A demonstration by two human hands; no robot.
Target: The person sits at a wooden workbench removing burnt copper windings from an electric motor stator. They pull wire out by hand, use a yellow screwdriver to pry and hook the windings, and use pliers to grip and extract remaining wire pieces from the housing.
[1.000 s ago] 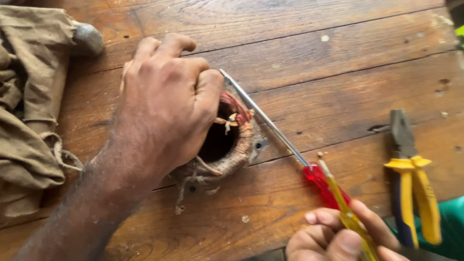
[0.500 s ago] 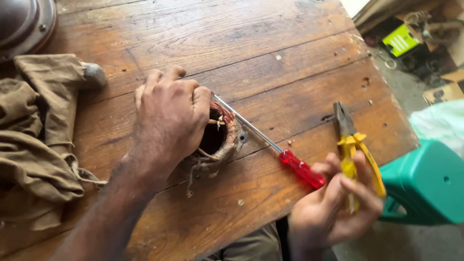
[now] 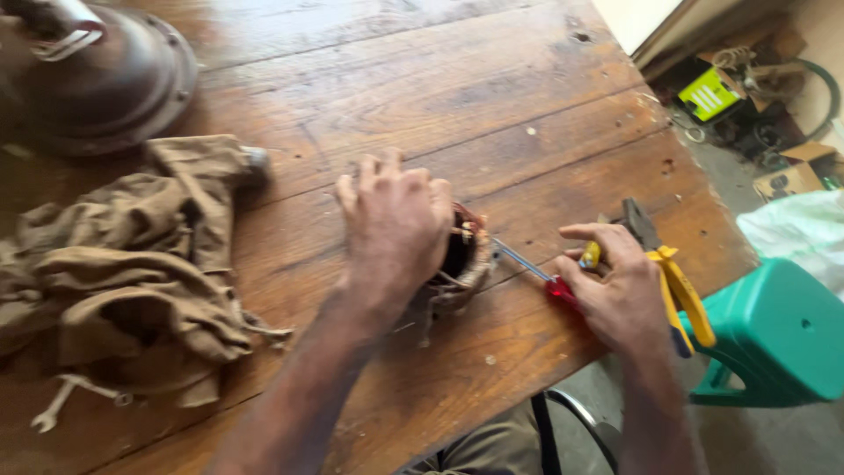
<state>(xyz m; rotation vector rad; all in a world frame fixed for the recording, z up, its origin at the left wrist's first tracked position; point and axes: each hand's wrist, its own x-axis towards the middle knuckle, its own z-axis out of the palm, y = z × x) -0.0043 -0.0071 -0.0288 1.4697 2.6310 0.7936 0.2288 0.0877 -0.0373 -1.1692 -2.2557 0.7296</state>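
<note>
Left hand [image 3: 396, 224] grip closed over motor winding [image 3: 462, 255] on table [image 3: 492, 97]; right hand [image 3: 615, 286], at 3 o'clock, grip closed on screwdriver [image 3: 541, 274].

the left hand [image 3: 397, 227] is clamped over a small motor winding [image 3: 463, 255] on the wooden table [image 3: 492, 105]. just right of that grip, the right hand [image 3: 615, 286] closes on a red-handled screwdriver [image 3: 547, 277], tip at the winding. yellow pliers [image 3: 673, 277] lie beside it, a brown cloth [image 3: 132, 264] well left.
</note>
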